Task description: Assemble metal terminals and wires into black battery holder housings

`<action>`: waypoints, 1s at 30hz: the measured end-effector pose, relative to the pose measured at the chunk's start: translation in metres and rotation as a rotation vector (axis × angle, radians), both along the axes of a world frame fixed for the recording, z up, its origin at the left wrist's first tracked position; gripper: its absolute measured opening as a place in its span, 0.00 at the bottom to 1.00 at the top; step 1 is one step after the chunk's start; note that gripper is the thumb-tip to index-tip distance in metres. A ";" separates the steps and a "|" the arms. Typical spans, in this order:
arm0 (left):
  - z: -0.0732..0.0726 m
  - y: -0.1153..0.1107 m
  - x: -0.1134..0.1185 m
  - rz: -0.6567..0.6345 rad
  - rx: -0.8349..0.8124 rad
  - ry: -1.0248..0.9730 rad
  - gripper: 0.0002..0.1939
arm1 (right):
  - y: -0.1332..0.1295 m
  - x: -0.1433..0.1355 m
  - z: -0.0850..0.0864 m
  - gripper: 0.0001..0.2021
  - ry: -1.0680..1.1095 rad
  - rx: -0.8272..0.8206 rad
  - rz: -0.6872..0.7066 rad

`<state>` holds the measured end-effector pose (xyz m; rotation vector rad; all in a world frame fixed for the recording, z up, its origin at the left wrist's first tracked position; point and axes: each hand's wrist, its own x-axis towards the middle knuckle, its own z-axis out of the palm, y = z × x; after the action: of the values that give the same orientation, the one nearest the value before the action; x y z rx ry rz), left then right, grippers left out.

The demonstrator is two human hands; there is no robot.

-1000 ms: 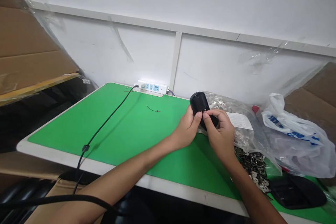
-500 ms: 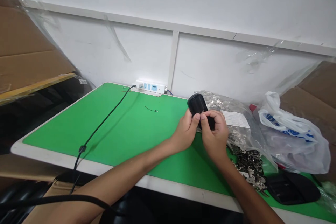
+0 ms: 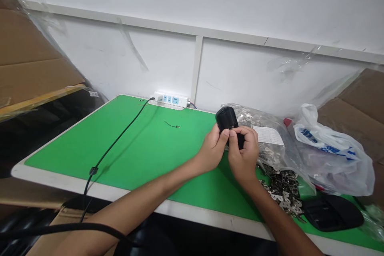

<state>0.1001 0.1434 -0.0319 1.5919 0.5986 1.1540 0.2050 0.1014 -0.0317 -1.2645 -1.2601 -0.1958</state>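
Both hands hold a black plastic housing with a rounded far end, raised above the right half of the green table. My left hand grips its left side, thumb laid on the face. My right hand closes round the right edge, its thumb and finger pressing near the middle. A small shiny metal bit shows at the thumb tips; most of it is hidden. Right of my right forearm lies a pile of small metal contact pieces. A similar black housing rests near the front right edge.
A clear bag of metal pieces and a white plastic bag stand at the right. A power strip sits against the wall, its black cable crossing the left side. A short thin wire lies mid-table.
My right hand has shifted very slightly against the housing, and the thumbs now cover a little more of the metal bit. The view has moved slightly.
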 end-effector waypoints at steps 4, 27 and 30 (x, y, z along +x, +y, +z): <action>0.007 0.001 -0.003 -0.031 -0.001 0.001 0.19 | 0.001 0.004 0.001 0.08 0.063 -0.048 0.031; -0.002 0.014 -0.001 -0.166 -0.189 -0.238 0.30 | -0.001 0.006 0.008 0.09 0.285 -0.107 0.142; 0.001 0.020 -0.004 -0.201 -0.174 -0.259 0.28 | -0.001 0.009 0.010 0.09 0.289 -0.107 0.202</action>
<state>0.0964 0.1629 -0.0305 1.2972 0.3502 1.1027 0.2138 0.1006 -0.0216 -1.1980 -1.1489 0.1966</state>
